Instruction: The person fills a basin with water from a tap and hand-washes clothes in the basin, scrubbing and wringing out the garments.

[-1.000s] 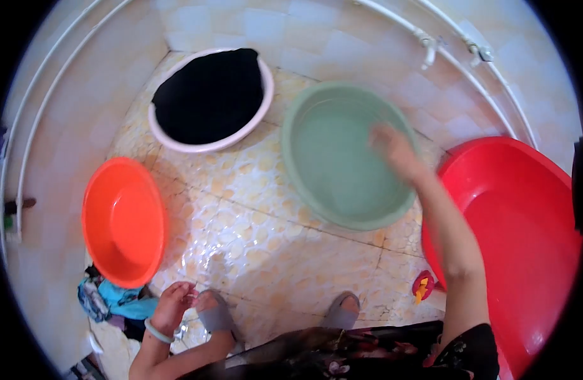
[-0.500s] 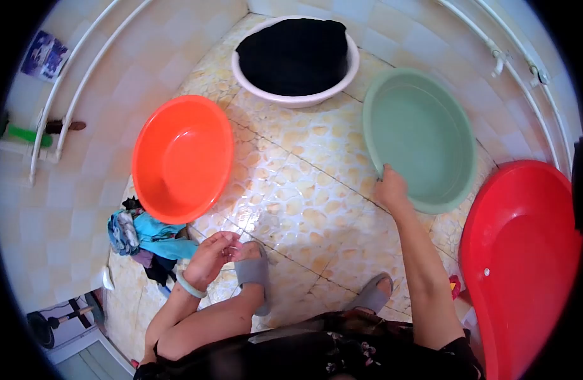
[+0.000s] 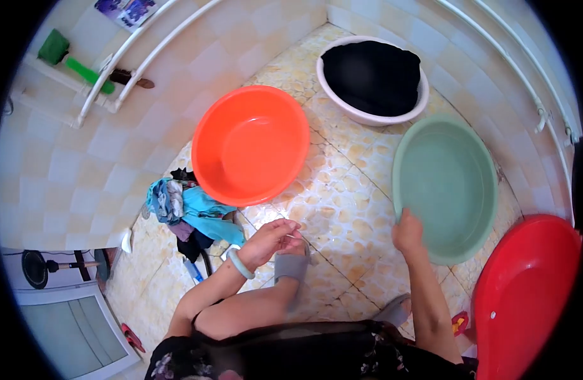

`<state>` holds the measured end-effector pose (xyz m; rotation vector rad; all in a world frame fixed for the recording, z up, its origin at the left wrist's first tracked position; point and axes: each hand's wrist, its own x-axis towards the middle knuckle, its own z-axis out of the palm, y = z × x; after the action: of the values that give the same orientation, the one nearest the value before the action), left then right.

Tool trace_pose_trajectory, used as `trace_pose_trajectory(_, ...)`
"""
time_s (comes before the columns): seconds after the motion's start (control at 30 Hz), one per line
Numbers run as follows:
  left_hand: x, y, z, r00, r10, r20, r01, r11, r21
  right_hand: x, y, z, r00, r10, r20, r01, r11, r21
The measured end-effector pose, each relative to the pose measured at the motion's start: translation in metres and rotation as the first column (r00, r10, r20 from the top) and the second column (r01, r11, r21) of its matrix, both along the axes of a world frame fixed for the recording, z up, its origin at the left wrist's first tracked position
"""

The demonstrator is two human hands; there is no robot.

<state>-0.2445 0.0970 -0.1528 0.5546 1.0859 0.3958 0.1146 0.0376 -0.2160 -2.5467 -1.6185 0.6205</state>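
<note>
My right hand (image 3: 408, 234) grips the near left rim of the green basin (image 3: 445, 183), which stands on the tiled floor with what looks like water in it. Over my left slipper, my left hand (image 3: 275, 240) has its fingers pinched together around a tiny thin item I cannot make out. A pale bracelet (image 3: 241, 263) circles my left wrist. Beyond that hand sits an orange basin (image 3: 250, 145) with nothing in it. Black cloth (image 3: 372, 76) fills the white basin (image 3: 348, 113) near the back corner.
Crumpled clothes (image 3: 206, 212) lie beside the orange basin. A large red tub (image 3: 526, 297) is at the right. White pipes (image 3: 136, 66) run along the walls. A green brush (image 3: 89, 75) is at the upper left, and a framed door (image 3: 76, 329) at the lower left.
The view has swung left, so the basins appear farther right. My right hand has gone from over the green basin to its near left rim. My left hand stays pinched.
</note>
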Motion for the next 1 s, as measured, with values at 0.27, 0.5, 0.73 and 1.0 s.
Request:
trace_pose_trajectory(0.27, -0.053, 0.005, -0.064, 0.925, 0.378, -0.049, -0.381, 0.917, -0.115, -0.083, -0.025, 0.011, 0.982, 0.135, -0.133, -0.148, 0.984, -0.097)
trace_pose_trajectory(0.5, -0.097, 0.034, -0.12, 0.73, 0.674, 0.111, -0.657, 0.738, -0.158, -0.133, -0.051, 0.016, 0.961, 0.258, -0.101, -0.271, 0.949, -0.159)
trace_pose_trajectory(0.73, -0.079, 0.068, -0.137, 0.518, 0.806, 0.288, -0.795, 0.577, -0.188, -0.137, -0.064, 0.002, 0.947, 0.282, -0.152, -0.291, 0.956, -0.039)
trace_pose_trajectory(1.0, -0.08, 0.079, -0.125, 0.687, 0.721, 0.09, -0.715, 0.648, 0.262, -0.139, -0.066, -0.005, 0.961, 0.22, -0.168, -0.217, 0.975, 0.038)
